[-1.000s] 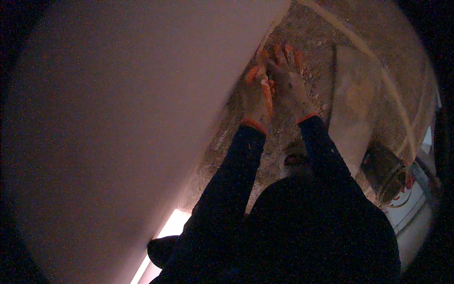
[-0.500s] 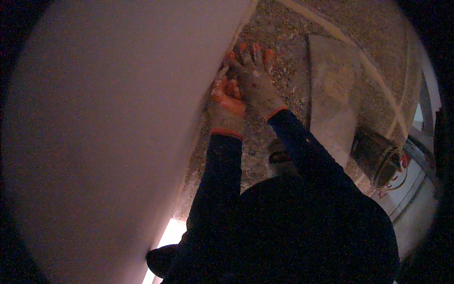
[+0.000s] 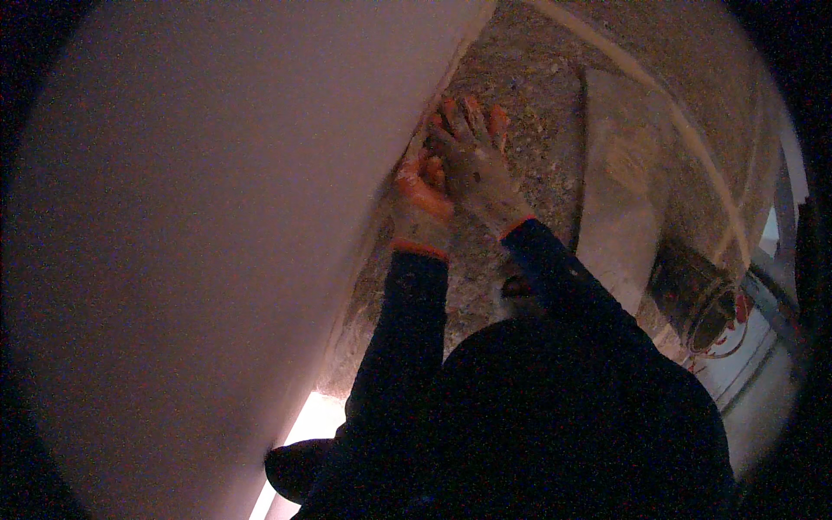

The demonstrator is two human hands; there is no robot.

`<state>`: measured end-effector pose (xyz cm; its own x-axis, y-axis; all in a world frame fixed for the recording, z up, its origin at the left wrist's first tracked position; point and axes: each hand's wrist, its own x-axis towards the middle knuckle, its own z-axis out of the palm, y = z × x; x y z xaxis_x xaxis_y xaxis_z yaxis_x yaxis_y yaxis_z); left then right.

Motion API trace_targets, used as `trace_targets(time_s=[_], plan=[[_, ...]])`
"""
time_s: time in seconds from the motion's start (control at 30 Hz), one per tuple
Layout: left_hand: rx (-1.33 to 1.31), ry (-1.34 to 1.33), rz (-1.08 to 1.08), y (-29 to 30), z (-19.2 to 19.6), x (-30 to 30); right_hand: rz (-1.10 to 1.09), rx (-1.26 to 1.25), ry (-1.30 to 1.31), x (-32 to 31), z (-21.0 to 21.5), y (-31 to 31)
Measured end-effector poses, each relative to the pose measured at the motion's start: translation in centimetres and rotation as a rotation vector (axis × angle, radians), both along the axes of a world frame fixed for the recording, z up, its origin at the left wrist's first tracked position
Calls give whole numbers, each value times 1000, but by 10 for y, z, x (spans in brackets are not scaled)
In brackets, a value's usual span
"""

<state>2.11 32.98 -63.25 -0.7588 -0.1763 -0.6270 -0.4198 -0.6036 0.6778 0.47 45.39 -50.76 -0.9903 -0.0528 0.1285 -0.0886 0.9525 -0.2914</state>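
Observation:
Both my hands wear dirty pale work gloves with orange palms and orange cuffs, low beside the foot of a pale wall (image 3: 225, 208). My left hand (image 3: 422, 198) is closed, its fingers curled up against the wall's bottom edge. Whatever lies inside that grip is hidden. Partly over it, my right hand (image 3: 479, 165) reaches out with fingers spread and its thumb side touching the left fingers. Under both hands the rough floor (image 3: 537, 147) is strewn with crumbs and debris. Dim light leaves the fingertips unclear.
A pale flat sheet or board (image 3: 620, 165) lies on the floor to the right. Beyond it, a dark bucket (image 3: 693, 295) with a wire handle rests tilted. A bright strip of light (image 3: 314, 420) shows at the wall's near end. Pale lines (image 3: 641, 74) cross the far floor.
Both hands have drawn slightly nearer to me along the wall's foot. The view has shifted a little, so wall edge and board appear farther right. The hands' poses look much the same.

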Motion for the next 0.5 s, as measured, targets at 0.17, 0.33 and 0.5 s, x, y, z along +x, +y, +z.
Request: trace_targets(time_s=[0.17,0.33,0.5], plan=[[-119,-79,-186,1,36,4,-20,-163,30,6,-4,3],[-147,-20,-181,6,54,11,1,-85,-26,4,1,6],[-66,28,-129,4,48,11,-12,-129,-78,9,9,6]])
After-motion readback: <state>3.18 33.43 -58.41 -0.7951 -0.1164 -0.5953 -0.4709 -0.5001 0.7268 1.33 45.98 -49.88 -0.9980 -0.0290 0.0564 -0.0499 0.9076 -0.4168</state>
